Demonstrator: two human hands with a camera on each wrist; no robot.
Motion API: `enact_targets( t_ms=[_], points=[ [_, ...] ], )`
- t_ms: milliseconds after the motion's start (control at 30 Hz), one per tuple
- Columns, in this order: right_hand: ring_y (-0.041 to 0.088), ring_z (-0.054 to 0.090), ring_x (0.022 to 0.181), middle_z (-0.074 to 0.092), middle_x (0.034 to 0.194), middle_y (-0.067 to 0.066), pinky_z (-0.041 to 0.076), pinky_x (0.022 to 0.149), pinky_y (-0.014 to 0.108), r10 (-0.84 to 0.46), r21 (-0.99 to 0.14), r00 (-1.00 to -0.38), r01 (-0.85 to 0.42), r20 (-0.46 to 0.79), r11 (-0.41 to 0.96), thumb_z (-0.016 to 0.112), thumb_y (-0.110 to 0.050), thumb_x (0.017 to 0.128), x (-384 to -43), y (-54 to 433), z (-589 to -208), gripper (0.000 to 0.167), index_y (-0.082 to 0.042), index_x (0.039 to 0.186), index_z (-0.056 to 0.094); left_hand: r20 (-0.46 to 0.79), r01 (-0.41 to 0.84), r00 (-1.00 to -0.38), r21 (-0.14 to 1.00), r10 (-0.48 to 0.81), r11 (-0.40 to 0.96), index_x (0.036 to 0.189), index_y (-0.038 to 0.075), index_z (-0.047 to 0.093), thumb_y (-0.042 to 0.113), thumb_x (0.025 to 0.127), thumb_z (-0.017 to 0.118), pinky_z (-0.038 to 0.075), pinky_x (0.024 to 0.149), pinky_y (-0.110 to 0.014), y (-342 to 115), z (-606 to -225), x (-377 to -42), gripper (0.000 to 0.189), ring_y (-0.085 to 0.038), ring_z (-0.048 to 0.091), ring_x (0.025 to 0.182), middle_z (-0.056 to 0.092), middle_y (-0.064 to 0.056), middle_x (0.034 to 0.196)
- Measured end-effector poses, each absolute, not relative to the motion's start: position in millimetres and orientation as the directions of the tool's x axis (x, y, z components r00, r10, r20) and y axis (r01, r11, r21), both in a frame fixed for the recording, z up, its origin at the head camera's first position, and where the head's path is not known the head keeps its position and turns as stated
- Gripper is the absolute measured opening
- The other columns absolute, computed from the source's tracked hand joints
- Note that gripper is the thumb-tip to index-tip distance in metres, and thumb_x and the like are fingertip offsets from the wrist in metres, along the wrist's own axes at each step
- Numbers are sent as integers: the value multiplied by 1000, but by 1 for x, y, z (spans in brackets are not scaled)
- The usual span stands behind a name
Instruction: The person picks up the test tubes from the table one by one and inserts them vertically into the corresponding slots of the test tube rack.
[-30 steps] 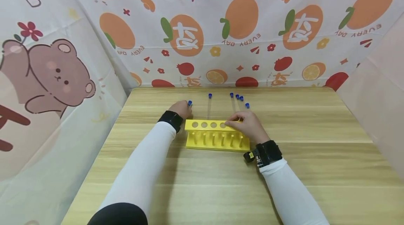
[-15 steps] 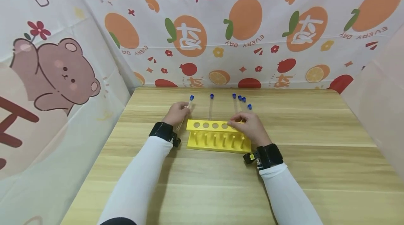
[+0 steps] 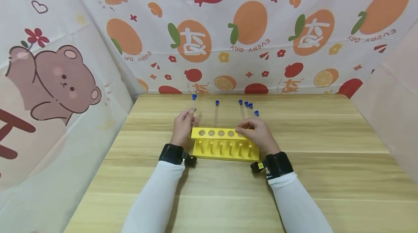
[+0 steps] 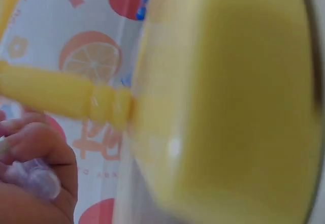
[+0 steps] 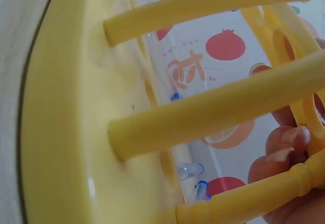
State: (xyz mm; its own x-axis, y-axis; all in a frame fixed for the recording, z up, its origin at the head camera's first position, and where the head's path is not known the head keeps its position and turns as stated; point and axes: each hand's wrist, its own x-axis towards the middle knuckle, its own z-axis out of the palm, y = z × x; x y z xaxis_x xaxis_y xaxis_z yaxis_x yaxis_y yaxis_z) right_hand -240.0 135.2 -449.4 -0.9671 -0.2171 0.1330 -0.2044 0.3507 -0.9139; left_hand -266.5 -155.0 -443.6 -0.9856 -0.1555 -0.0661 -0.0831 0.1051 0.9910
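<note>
In the head view a yellow test tube rack [image 3: 225,155] with a row of holes on top and pegs below stands mid-table. Beside its left end, my left hand [image 3: 182,128] pinches a clear test tube [image 3: 194,104] with a blue cap, cap end pointing away. The tube's rounded bottom [image 4: 43,182] pokes out of the curled fingers in the left wrist view. My right hand [image 3: 259,135] grips the right part of the rack's top bar, thumb and fingers at its edge. Its fingertips [image 5: 292,137] show by the holed bar in the right wrist view.
Behind the rack one blue-capped test tube [image 3: 216,115] lies on the wooden table [image 3: 320,175]. Several more lie to its right, one with its blue cap [image 3: 240,101] near the back edge, partly hidden by my right hand. A patterned cloth [image 3: 248,58] hangs behind the table.
My left hand has drawn nearer and turned, bringing the test tube along beside the rack's left end, its cap now farther back. The right hand keeps its hold on the rack.
</note>
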Motion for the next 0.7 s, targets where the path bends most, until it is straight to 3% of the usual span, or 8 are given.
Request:
enact_targets(
  t_ms=[200,367,500,700],
  points=[
    [21,61,93,68,104,4,52,76,29,-205,-957,-975,-135,83,257,70,-29,91,-242,138,-453,30,-4,108,71,10,-7,-982,996,-190,89,129,8,61,11,98,49,48,79,-28,-146,-442,-258,34,-30,55,90,60,-21,102],
    [18,62,89,67,104,7,52,75,24,-210,-988,-977,-75,46,133,67,-17,93,-245,142,-452,27,4,111,67,104,97,-987,993,-126,67,143,19,47,20,105,45,53,86,-34,-145,-445,-256,39,-35,59,93,61,-20,102],
    [17,60,87,69,103,7,50,74,25,-208,-997,-977,-53,40,59,64,-8,92,-244,144,-452,18,4,105,68,158,153,-981,987,-109,53,147,25,42,29,105,42,51,75,-26,-145,-443,-254,42,-25,57,82,61,-12,93],
    [19,59,99,74,103,1,44,72,26,-226,-995,-972,-53,71,-85,56,-1,89,-245,144,-467,18,-6,94,72,211,207,-967,977,-140,41,127,2,56,22,105,45,48,66,-27,-143,-443,-254,32,-24,52,73,57,-8,83]
  ],
)
